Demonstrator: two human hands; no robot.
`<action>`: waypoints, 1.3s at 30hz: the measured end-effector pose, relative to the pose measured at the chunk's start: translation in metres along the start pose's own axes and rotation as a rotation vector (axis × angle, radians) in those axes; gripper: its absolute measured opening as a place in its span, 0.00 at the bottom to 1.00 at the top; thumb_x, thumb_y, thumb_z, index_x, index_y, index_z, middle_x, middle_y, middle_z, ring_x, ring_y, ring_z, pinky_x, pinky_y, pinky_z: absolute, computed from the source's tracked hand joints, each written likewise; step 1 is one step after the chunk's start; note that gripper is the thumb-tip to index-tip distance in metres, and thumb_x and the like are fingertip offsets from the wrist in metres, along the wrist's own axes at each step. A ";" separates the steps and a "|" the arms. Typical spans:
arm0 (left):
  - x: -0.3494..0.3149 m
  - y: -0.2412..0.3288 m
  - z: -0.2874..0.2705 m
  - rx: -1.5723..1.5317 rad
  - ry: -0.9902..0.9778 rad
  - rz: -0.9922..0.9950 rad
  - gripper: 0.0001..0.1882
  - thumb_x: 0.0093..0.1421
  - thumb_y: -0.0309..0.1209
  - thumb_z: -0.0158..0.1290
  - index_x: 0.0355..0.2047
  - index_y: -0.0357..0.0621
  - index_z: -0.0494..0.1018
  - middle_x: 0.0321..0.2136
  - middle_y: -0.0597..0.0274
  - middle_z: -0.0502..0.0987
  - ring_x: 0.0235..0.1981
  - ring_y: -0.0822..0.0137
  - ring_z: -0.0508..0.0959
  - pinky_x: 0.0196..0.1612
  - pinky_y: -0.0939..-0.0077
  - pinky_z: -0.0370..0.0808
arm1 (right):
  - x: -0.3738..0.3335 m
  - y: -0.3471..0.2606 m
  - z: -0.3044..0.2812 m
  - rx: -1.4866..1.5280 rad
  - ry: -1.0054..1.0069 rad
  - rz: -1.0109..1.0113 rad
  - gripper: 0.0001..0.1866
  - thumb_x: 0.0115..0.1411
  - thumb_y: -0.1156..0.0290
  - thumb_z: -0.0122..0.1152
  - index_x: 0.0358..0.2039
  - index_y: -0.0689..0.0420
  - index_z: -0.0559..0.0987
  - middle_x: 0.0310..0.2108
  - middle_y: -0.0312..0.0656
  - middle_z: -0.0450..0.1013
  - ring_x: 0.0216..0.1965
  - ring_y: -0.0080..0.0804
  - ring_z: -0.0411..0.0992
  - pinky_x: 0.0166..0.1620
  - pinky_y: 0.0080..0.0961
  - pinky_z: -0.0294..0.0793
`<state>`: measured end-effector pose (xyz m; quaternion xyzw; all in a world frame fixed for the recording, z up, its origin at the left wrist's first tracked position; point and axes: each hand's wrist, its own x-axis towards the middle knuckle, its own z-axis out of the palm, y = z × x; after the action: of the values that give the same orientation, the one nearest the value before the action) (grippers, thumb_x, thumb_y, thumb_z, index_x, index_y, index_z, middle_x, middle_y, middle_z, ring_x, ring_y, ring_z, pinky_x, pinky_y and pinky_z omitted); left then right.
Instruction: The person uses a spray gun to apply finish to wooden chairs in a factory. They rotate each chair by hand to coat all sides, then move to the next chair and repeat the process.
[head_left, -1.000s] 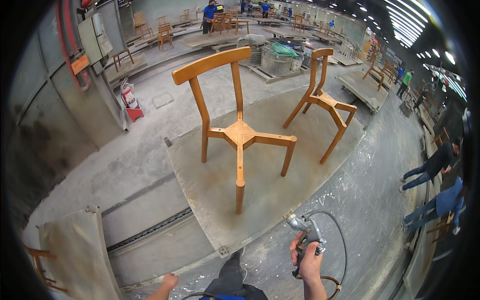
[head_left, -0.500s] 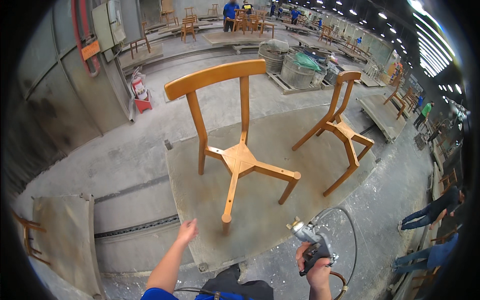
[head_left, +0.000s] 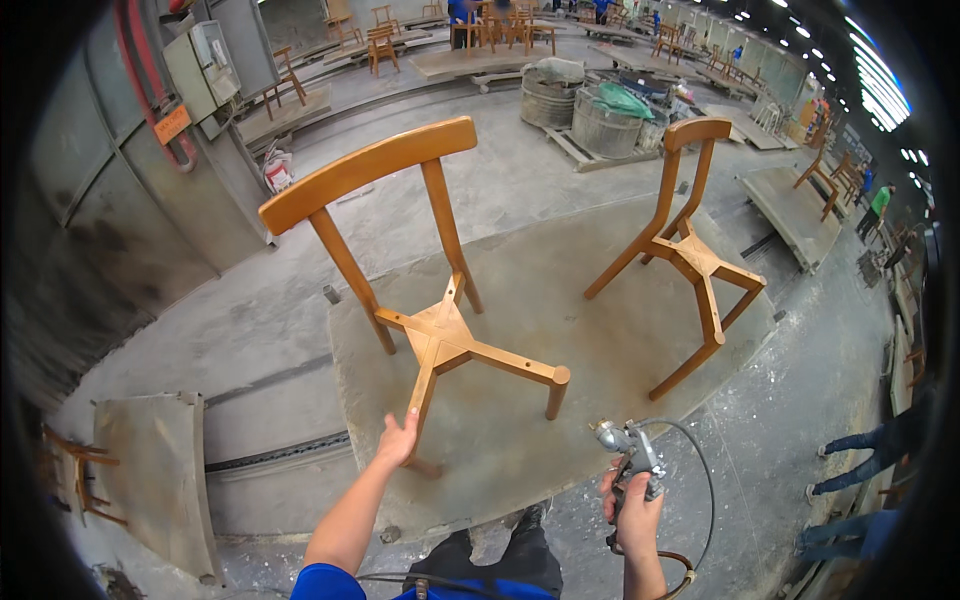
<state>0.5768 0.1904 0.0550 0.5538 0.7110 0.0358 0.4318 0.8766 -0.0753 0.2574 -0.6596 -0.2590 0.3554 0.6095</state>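
A seatless wooden chair frame (head_left: 440, 337), orange-brown with a curved backrest and crossed seat rails, stands on a grey board (head_left: 520, 420) in front of me. My left hand (head_left: 397, 440) is closed around its nearest corner, thumb on top where rail and front leg meet; the other fingers are partly hidden. The chair looks tipped slightly back and left. In my right hand (head_left: 634, 515) is a metal spray gun (head_left: 632, 455), its nozzle end pointing up toward the chairs, with hoses trailing off it. A second matching chair frame (head_left: 697, 255) stands farther right on the board.
Round tubs (head_left: 604, 125), one with green sheeting, stand on a pallet beyond the board. A metal cabinet wall and a fire extinguisher (head_left: 277, 170) are at left. A floor track (head_left: 280, 455) runs left of the board. People (head_left: 860, 460) are at the right edge and far back.
My left hand has moved forward and taken hold of the chair's near corner. The nearer chair has shifted left, its backrest now tilting more. The spray gun remains in my right hand, slightly higher.
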 end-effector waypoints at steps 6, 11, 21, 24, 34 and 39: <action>-0.018 -0.014 -0.027 0.023 0.083 -0.002 0.53 0.63 0.68 0.43 0.70 0.33 0.50 0.65 0.29 0.62 0.67 0.40 0.63 0.68 0.57 0.61 | 0.043 -0.007 -0.050 0.256 -0.105 -0.080 0.48 0.57 0.24 0.45 0.50 0.63 0.71 0.29 0.40 0.73 0.18 0.21 0.64 0.20 0.18 0.62; -0.051 -0.022 -0.052 0.041 0.112 0.007 0.49 0.64 0.67 0.43 0.69 0.36 0.56 0.62 0.30 0.66 0.65 0.41 0.66 0.66 0.57 0.63 | 0.073 -0.050 -0.055 0.265 -0.201 -0.225 0.53 0.49 0.22 0.53 0.49 0.66 0.73 0.28 0.42 0.75 0.18 0.20 0.65 0.21 0.17 0.64; -0.056 0.002 -0.088 0.038 0.096 -0.032 0.48 0.64 0.66 0.42 0.67 0.33 0.59 0.62 0.32 0.67 0.66 0.43 0.66 0.67 0.59 0.63 | 0.109 -0.060 -0.014 0.137 -0.132 -0.443 0.48 0.58 0.29 0.54 0.46 0.72 0.74 0.28 0.42 0.76 0.18 0.18 0.67 0.22 0.16 0.65; -0.047 0.001 -0.095 -0.017 0.071 -0.042 0.51 0.64 0.67 0.43 0.68 0.31 0.58 0.63 0.32 0.65 0.67 0.44 0.65 0.67 0.59 0.62 | 0.102 -0.054 0.007 0.120 -0.225 -0.395 0.48 0.58 0.29 0.54 0.47 0.72 0.74 0.28 0.42 0.76 0.19 0.18 0.67 0.23 0.16 0.66; -0.012 -0.021 -0.100 -0.301 -0.288 -0.045 0.55 0.63 0.71 0.40 0.61 0.21 0.64 0.61 0.32 0.68 0.64 0.48 0.68 0.65 0.60 0.64 | 0.047 -0.066 0.082 0.092 -0.612 -0.483 0.42 0.60 0.34 0.56 0.46 0.70 0.75 0.30 0.40 0.77 0.20 0.17 0.68 0.25 0.15 0.70; -0.005 -0.029 -0.065 -0.388 -0.289 -0.012 0.56 0.63 0.72 0.39 0.58 0.20 0.68 0.60 0.31 0.68 0.64 0.46 0.68 0.64 0.60 0.65 | 0.013 -0.101 0.112 -0.078 -0.619 -0.521 0.47 0.53 0.28 0.57 0.41 0.70 0.73 0.28 0.46 0.77 0.19 0.20 0.70 0.22 0.17 0.70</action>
<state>0.5126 0.2028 0.0835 0.4559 0.6250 0.0895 0.6273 0.8063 0.0164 0.3549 -0.4564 -0.6018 0.3608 0.5472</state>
